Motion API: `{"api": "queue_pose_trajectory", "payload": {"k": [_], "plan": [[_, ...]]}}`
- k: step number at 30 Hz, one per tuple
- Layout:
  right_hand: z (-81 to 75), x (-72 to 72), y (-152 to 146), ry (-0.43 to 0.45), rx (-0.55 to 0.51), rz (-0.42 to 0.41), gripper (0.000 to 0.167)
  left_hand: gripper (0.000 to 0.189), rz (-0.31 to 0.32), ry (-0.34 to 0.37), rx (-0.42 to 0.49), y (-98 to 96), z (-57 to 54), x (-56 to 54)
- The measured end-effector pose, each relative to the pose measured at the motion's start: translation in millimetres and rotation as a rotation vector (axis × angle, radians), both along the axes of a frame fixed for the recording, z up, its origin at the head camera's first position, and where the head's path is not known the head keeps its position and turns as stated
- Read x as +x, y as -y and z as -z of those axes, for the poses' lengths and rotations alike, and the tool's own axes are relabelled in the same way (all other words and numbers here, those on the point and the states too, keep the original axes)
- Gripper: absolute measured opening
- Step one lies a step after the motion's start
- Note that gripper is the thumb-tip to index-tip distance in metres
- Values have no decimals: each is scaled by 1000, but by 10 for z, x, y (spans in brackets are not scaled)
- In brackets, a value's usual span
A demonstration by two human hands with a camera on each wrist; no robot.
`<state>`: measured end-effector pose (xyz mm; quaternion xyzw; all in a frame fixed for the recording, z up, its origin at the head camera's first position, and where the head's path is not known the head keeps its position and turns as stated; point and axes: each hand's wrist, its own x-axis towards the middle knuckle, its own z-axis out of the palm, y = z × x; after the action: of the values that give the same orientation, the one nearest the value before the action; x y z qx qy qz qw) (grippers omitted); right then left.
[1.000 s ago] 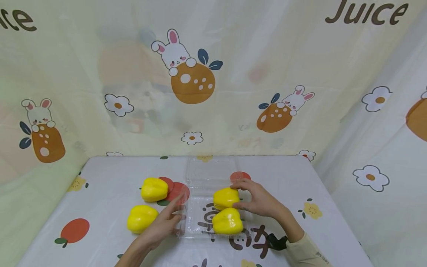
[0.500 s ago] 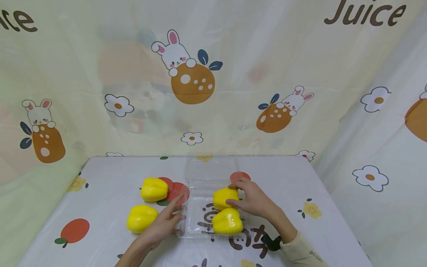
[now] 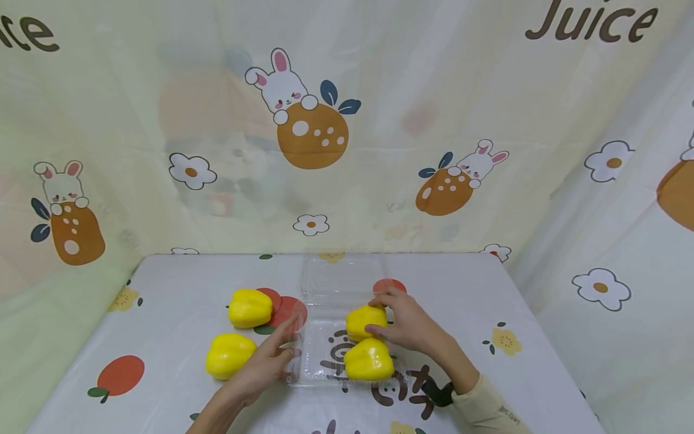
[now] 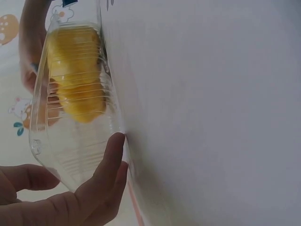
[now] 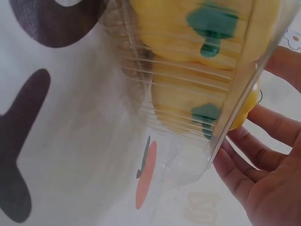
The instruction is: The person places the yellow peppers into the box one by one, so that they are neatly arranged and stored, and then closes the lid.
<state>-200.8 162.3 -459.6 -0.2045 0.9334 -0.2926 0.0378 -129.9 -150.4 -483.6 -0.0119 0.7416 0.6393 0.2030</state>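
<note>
Two yellow bell peppers, a far one and a near one, lie side by side in the right half of a clear plastic clamshell box. My right hand reaches over the box's right wall and holds the far pepper between thumb and fingers. Through the clear wall in the right wrist view, both peppers show green stems. My left hand rests against the box's left wall. Its fingers lie extended along the outside, and the thumb is near the rim in the left wrist view.
Two more yellow bell peppers, one farther back and one nearer, lie on the table left of the box. The clear lid is folded back behind the base. A patterned cloth covers the table, and a patterned curtain hangs behind.
My right hand has shifted slightly left, and its thumb has moved farther over the far pepper. My left hand and all the peppers stay about where they were.
</note>
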Motion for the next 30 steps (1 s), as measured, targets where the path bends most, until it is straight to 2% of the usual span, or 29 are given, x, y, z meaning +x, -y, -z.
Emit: {"api": "queue_pose_trajectory", "payload": {"k": [10,17,21,27,30], "plan": [[7,19,-15,-40,-11,-21,48,75,-2,0,-2,1,1,-2],[32,69,-112,-109,-90,-21,46,75,-2,4,-7,-4,-3,-7],[65,85,-196,-121,-122,-13,46,74,-3,2,-8,-3,-1,-11],[120,100,-299,-65,-171,10,54,74,-7,2,-16,-4,8,-16],[142,122,-339,6,-193,15,59,74,-10,4,-18,-5,8,-12]]}}
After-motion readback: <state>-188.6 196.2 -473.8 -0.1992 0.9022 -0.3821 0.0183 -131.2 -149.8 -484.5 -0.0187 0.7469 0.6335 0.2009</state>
